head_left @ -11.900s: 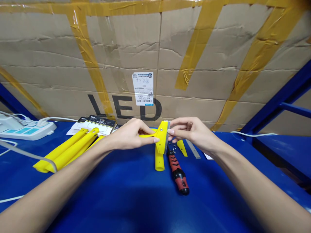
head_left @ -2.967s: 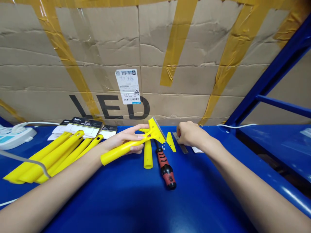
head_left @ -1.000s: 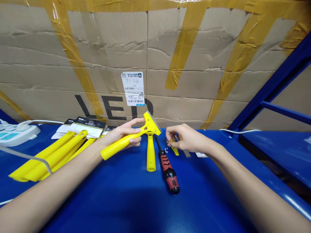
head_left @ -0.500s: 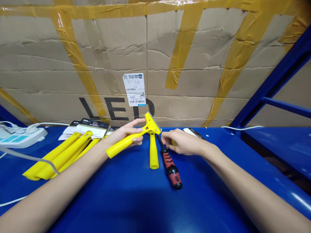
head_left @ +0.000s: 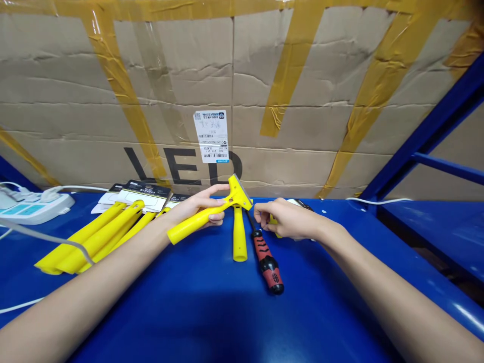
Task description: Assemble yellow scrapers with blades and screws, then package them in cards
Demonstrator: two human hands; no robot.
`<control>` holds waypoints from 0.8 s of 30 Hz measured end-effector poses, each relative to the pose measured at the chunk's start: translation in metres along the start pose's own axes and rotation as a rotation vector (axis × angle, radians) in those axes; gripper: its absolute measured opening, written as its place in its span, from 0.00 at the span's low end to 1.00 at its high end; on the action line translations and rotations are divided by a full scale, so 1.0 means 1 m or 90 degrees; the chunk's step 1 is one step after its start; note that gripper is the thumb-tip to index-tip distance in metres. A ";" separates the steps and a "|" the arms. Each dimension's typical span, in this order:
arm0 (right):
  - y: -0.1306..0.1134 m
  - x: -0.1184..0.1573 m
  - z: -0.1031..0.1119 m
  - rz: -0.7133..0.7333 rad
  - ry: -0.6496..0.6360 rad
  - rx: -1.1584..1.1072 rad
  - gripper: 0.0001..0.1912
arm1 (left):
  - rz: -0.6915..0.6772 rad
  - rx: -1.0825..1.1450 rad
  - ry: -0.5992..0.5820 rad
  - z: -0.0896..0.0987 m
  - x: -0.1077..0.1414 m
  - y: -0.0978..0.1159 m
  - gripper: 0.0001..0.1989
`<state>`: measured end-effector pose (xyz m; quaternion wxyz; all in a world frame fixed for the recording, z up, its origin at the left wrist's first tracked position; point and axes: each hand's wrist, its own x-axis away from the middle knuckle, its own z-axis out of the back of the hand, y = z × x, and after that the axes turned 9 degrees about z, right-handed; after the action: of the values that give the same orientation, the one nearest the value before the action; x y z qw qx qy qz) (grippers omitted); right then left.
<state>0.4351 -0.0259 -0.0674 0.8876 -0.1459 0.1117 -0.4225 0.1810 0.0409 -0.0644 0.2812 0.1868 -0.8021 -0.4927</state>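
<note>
My left hand (head_left: 206,204) is closed around a yellow scraper (head_left: 196,222), its head tilted up to the right with a grey blade edge. Just below that head, a second yellow handle (head_left: 239,237) lies on the blue surface, its upper end hidden. To its right rests a screwdriver (head_left: 267,262) with a red and black grip, its shaft pointing away from me. My right hand (head_left: 285,218) is beside the shaft, thumb and fingertips pinched together low over the surface. Whatever they hold is too small or hidden to make out. A yellow piece (head_left: 273,225) shows partly behind these fingers.
Several yellow scrapers (head_left: 102,234) with black and white cards lie at the left, a grey cable crossing them. A white power strip (head_left: 36,207) sits further left. A taped cardboard box (head_left: 181,65) stands behind the blue surface (head_left: 181,312). Blue metal posts (head_left: 419,121) rise at right.
The view has shifted slightly. Both hands keep nearly the same pose, my left still holding the scraper and my right still pinching beside the screwdriver shaft.
</note>
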 end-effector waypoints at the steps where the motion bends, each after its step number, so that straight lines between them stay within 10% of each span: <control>1: 0.000 0.000 0.000 -0.005 -0.002 0.001 0.16 | 0.001 0.001 0.002 -0.001 0.000 0.000 0.28; 24: 0.007 0.001 0.004 -0.045 0.195 -0.303 0.09 | 0.015 0.004 -0.044 0.006 -0.008 -0.009 0.27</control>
<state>0.4422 -0.0215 -0.0663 0.7858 -0.2884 0.3357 -0.4320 0.1838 0.0459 -0.0770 0.2582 0.1613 -0.8150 -0.4930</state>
